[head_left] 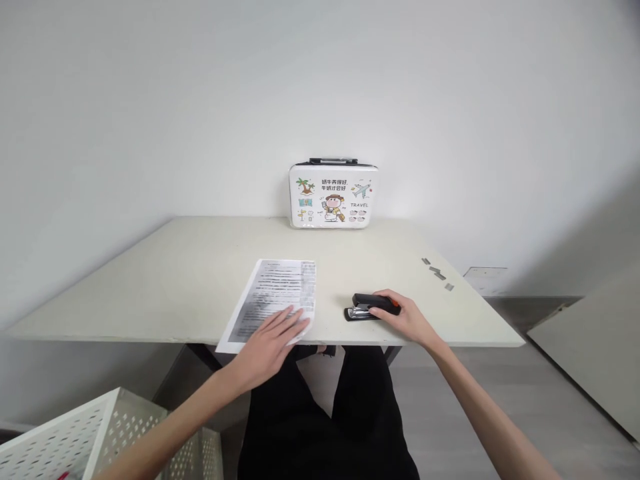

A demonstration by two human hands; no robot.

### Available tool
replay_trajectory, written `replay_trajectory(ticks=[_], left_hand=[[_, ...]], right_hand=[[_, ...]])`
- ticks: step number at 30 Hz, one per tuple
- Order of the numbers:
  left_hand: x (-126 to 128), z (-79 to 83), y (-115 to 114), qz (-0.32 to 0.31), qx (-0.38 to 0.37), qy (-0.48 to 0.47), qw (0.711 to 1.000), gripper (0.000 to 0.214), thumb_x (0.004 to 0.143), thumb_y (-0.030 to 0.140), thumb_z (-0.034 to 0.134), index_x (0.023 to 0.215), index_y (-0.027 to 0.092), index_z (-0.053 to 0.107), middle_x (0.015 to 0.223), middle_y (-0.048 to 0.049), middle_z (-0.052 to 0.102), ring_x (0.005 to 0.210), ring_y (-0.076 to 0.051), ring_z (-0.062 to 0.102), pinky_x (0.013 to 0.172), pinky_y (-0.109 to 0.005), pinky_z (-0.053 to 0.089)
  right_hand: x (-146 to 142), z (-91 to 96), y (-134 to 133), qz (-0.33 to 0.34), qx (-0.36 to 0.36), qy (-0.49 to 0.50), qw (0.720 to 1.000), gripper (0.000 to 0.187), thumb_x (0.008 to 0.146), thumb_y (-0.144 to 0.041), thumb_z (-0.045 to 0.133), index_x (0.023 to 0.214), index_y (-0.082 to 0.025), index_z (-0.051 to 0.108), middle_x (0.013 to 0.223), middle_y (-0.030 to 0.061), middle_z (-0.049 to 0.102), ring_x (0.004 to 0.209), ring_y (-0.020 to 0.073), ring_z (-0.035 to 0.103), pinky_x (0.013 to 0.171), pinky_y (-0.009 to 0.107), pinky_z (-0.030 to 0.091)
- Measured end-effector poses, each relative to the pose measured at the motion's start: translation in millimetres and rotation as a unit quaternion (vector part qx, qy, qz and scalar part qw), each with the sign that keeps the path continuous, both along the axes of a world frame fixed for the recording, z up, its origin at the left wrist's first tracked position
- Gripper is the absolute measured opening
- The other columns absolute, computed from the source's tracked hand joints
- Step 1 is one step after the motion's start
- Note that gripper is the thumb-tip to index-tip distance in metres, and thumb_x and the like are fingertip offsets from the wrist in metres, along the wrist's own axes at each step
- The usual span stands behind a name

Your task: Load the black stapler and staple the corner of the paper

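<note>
Under my left hand (274, 341) lies a printed sheet of paper (277, 283), partly past the table's front edge. The fingers of that hand are stretched out flat across its lower right part. To the right, my right hand (403, 317) is wrapped round the back end of a black stapler (367, 303), thumb on the near side. The stapler rests on the table with its front end pointing left, toward the paper. A gap of bare tabletop lies between the two. Whether there are more sheets beneath the top one, I cannot tell.
A white case (333, 197) with cartoon prints stands upright at the table's back, against the wall. Several small grey staple strips (437, 273) lie near the table's right edge. Below left is a white perforated basket (135, 420). The white table (200, 267) ends just before my lap.
</note>
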State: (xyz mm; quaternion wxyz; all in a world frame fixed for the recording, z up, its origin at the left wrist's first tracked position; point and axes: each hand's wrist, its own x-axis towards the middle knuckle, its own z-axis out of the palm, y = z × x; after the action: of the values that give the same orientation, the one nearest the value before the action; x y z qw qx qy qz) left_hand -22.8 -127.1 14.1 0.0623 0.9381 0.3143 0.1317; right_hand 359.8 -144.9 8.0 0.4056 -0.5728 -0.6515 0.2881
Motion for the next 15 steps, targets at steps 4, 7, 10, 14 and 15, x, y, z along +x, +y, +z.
replay_trajectory(ticks=[4, 7, 10, 14, 15], left_hand=[[37.9, -6.7, -12.7, -0.001, -0.015, -0.033, 0.999, 0.057, 0.111, 0.022, 0.036, 0.166, 0.035, 0.033, 0.173, -0.0016, 0.031, 0.161, -0.026, 0.025, 0.131, -0.051, 0.028], [61.1, -13.9, -18.7, -0.012, -0.022, -0.055, 0.998, 0.062, 0.107, 0.015, 0.043, 0.165, 0.034, 0.035, 0.175, -0.0061, 0.023, 0.161, -0.030, 0.022, 0.129, -0.053, 0.032], [76.7, -20.5, -23.6, -0.031, -0.012, -0.073, 0.997, 0.074, 0.100, 0.007, 0.050, 0.166, 0.035, 0.031, 0.177, -0.0069, 0.011, 0.161, -0.033, 0.016, 0.128, -0.056, 0.033], [89.1, -24.0, -30.2, -0.030, 0.004, -0.068, 0.997, 0.080, 0.096, 0.000, 0.050, 0.166, 0.033, 0.030, 0.177, -0.0071, 0.002, 0.162, -0.033, 0.008, 0.128, -0.055, 0.031], [91.8, -24.2, -31.9, -0.028, 0.005, -0.066, 0.997, 0.078, 0.096, 0.000, 0.051, 0.165, 0.032, 0.032, 0.177, -0.0080, 0.002, 0.162, -0.033, 0.008, 0.128, -0.055, 0.030]], right_hand=[[-1.7, -1.9, 0.7, -0.002, -0.005, -0.009, 1.000, 0.039, 0.089, -0.058, 0.071, 0.112, -0.027, 0.071, 0.116, 0.0055, 0.077, 0.108, 0.0289, 0.070, 0.098, 0.041, 0.053], [-2.3, -2.6, 0.6, 0.002, -0.006, -0.013, 1.000, 0.040, 0.089, -0.059, 0.071, 0.112, -0.026, 0.071, 0.115, 0.0059, 0.077, 0.108, 0.0285, 0.070, 0.098, 0.040, 0.053], [-2.3, -2.2, 0.4, 0.002, -0.004, -0.023, 1.000, 0.040, 0.089, -0.059, 0.071, 0.111, -0.025, 0.071, 0.114, 0.0058, 0.077, 0.107, 0.0281, 0.070, 0.096, 0.039, 0.054], [-0.7, -3.1, 1.0, 0.004, -0.003, -0.038, 0.999, 0.041, 0.090, -0.061, 0.070, 0.111, -0.025, 0.071, 0.114, 0.0058, 0.077, 0.106, 0.0281, 0.070, 0.095, 0.040, 0.054], [0.1, -3.7, 1.3, 0.004, 0.000, -0.043, 0.999, 0.042, 0.090, -0.061, 0.070, 0.112, -0.025, 0.071, 0.116, 0.0060, 0.077, 0.108, 0.0282, 0.070, 0.097, 0.040, 0.054]])
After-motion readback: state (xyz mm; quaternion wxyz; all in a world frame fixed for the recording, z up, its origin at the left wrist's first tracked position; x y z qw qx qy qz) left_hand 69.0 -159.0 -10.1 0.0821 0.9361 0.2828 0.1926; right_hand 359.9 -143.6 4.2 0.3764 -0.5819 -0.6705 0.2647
